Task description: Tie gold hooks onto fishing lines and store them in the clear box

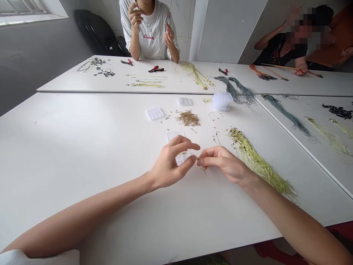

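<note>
My right hand (226, 162) pinches a small coiled yellow-green fishing line (203, 169) between thumb and fingertips, just above the table. My left hand (176, 158) faces it with thumb and fingers apart; its thumb tip is close to the coil, and I cannot tell whether they touch. Partly hidden behind my left hand lies an open clear plastic box (174, 137) with some yellow-green line in it. Right of my hands spreads a bundle of yellow-green lines (255, 158) with dark hooks or swivels at its upper end.
Beyond my hands are a pile of small brass-coloured metal pieces (189, 118), clear compartment boxes (154, 113) and stacked clear plastic (222, 101). Grey-green line bundles (286, 114) lie to the right. Across the table sits a person (150, 33) near pliers (156, 69); another person works at far right.
</note>
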A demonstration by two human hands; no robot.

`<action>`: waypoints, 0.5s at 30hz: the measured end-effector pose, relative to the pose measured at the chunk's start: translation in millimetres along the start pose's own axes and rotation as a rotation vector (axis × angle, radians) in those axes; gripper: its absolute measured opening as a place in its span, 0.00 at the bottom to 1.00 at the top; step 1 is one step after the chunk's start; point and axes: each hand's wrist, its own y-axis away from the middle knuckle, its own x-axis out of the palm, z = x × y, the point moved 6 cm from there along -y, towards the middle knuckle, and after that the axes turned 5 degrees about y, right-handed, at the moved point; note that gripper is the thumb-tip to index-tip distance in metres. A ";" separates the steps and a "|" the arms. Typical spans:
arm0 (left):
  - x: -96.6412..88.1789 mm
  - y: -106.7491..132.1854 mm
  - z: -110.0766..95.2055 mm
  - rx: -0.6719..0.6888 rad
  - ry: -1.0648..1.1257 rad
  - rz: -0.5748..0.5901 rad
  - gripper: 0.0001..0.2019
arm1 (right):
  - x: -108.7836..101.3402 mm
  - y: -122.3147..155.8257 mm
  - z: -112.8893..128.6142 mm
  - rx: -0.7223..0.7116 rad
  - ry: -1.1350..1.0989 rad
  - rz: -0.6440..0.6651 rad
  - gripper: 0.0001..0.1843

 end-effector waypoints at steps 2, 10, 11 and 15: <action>-2.6 1.1 -1.2 -0.013 0.006 -0.053 0.07 | -2.4 -0.7 0.1 -0.013 -0.049 -0.027 0.06; 30.6 13.3 21.2 -0.523 0.654 0.133 0.14 | -5.2 -0.2 2.4 -0.117 -0.202 -0.142 0.04; 35.2 14.4 21.1 -0.546 0.770 0.151 0.14 | -3.0 0.0 2.7 -0.120 -0.216 -0.129 0.04; 45.4 17.5 20.1 -0.601 1.060 0.183 0.12 | 5.0 0.8 4.0 -0.123 -0.287 -0.077 0.04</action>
